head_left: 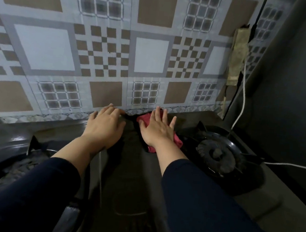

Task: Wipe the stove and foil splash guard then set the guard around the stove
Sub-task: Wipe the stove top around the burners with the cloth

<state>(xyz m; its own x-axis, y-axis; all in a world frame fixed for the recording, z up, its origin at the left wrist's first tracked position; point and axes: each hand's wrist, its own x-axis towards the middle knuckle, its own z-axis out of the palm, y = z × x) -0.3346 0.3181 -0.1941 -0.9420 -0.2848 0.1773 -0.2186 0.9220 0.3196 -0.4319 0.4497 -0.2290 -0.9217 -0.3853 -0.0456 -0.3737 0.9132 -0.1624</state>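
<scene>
Two hands: both reach over the far middle of the stove, forearms in dark sleeves.
Head view, stove (133,184): a dark two-burner gas stove fills the near and middle ground; its flat centre panel runs from the near edge to the far rim.
Right hand (157,130): fingers spread, palm down, pressed flat on a red cloth (176,141) that lies on the far centre of the stove top. It grips nothing; the cloth shows past the fingertips and beside the wrist.
Left hand (105,126): palm down just left of the right hand, fingers loosely together and curled a little at the far rim of the stove. Whether it holds anything under the palm I cannot tell.
Right burner (217,154): a round black burner in a glossy dish, to the right of the cloth, with pan-support prongs around it.
Left burner (20,161): at the near left, partly hidden by the left sleeve; one prong stands up beside it.
Foil splash guard (102,56): a sheet printed with brown, grey and white squares stands upright along the far side of the stove, its lower edge just behind both hands. A vertical crease runs down it near the middle.
White cable (242,97): hangs down at the far right, then runs off to the right edge.
Wall (291,72): dark, to the right of the guard.
</scene>
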